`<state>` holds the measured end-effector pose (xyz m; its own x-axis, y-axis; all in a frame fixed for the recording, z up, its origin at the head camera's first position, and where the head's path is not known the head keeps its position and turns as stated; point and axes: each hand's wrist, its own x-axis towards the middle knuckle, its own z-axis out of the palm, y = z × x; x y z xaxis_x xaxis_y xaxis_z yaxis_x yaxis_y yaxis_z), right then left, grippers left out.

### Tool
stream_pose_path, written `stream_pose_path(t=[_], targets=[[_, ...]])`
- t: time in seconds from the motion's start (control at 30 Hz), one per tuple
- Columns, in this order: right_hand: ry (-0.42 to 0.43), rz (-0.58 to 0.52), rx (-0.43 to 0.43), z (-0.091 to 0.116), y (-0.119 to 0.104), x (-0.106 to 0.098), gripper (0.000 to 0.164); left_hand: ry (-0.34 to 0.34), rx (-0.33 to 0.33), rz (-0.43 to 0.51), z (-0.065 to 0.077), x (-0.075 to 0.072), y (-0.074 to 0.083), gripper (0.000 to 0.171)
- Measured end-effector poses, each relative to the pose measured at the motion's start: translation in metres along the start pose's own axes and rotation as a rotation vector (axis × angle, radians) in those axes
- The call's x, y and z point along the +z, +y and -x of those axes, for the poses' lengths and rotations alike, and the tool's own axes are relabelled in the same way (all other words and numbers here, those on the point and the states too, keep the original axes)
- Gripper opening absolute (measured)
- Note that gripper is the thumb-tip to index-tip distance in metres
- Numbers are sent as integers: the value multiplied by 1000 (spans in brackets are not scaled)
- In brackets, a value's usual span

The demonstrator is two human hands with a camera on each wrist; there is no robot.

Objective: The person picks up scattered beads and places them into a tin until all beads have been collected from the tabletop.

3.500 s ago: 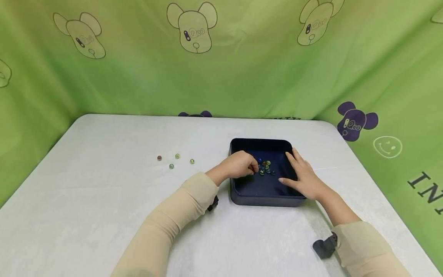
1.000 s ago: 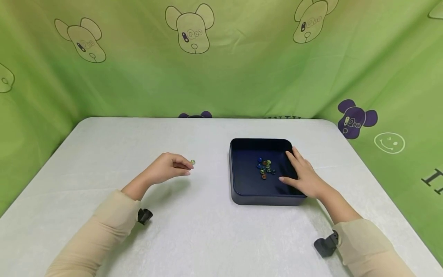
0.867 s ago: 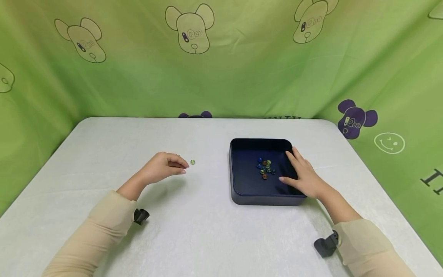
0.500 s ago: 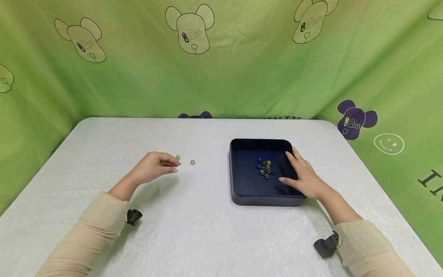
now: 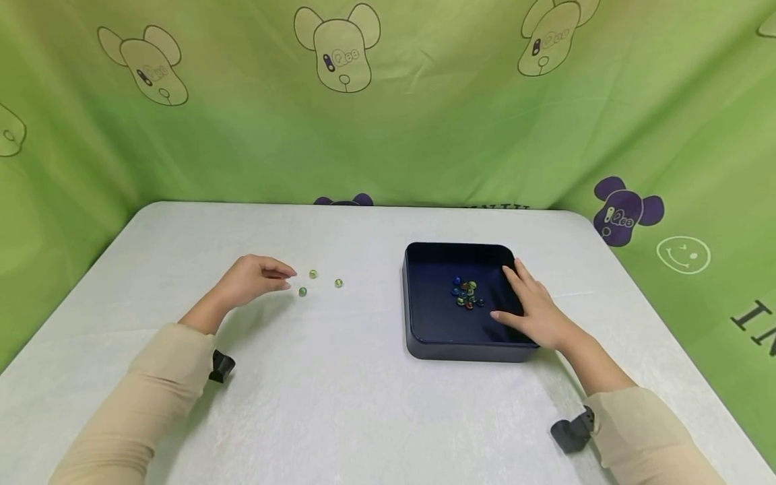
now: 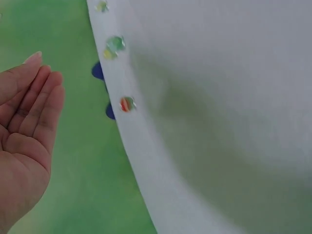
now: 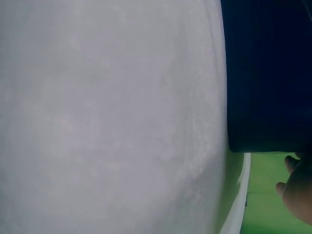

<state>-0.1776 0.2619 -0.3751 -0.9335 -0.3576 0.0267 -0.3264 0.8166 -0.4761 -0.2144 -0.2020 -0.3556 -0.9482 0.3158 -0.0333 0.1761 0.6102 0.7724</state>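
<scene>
My left hand (image 5: 251, 279) is over the table's left part, fingers loosely bent, thumb apart, nothing between them. Just right of its fingertips lies a green glass marble (image 5: 302, 292), with two yellow-green marbles, one farther back (image 5: 312, 274) and one to the right (image 5: 339, 283). An orange-red marble (image 6: 127, 104) shows on the cloth in the left wrist view; the hand hides it from the head view. My right hand (image 5: 533, 310) rests on the right rim of a dark blue tray (image 5: 436, 330), fingers spread and nearly straight. Several blue, green and brown marbles (image 5: 472, 285) cluster inside.
A white cloth covers the table (image 5: 364, 404). Green printed fabric (image 5: 424, 135) hangs behind and along both sides. The tray's wall (image 7: 263, 97) fills the right side of the right wrist view. Black wrist cameras (image 5: 572, 431) are strapped at both sleeves.
My left hand came out of the tray and moved left across the table past the marbles, uncovering the green one. A brown marble was added to the tray's cluster. The right hand stayed.
</scene>
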Motion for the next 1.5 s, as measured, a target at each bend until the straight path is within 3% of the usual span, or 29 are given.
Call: stream_pose_path(t=[0.33, 0.73, 0.87, 1.13, 1.3, 1.5], targets=[[-14, -10, 17, 1, 1, -1, 85, -11, -36, -93, -15, -8, -16, 24], [-3, -4, -3, -1, 1, 0, 84, -36, -88, -197, -31, -7, -29, 22], [-5, -5, -8, -1, 0, -1, 84, -29, -71, -256, -34, -6, -28, 21], [-3, -6, 5, -1, 1, -2, 84, -28, 30, -401, -38, -2, -23, 12], [-6, -8, 0, -1, 2, 0, 84, -25, 5, -377, -36, 0, -20, 12], [-8, -11, 2, 0, 3, 0, 83, 27, 25, -231, -32, 3, -11, 16]])
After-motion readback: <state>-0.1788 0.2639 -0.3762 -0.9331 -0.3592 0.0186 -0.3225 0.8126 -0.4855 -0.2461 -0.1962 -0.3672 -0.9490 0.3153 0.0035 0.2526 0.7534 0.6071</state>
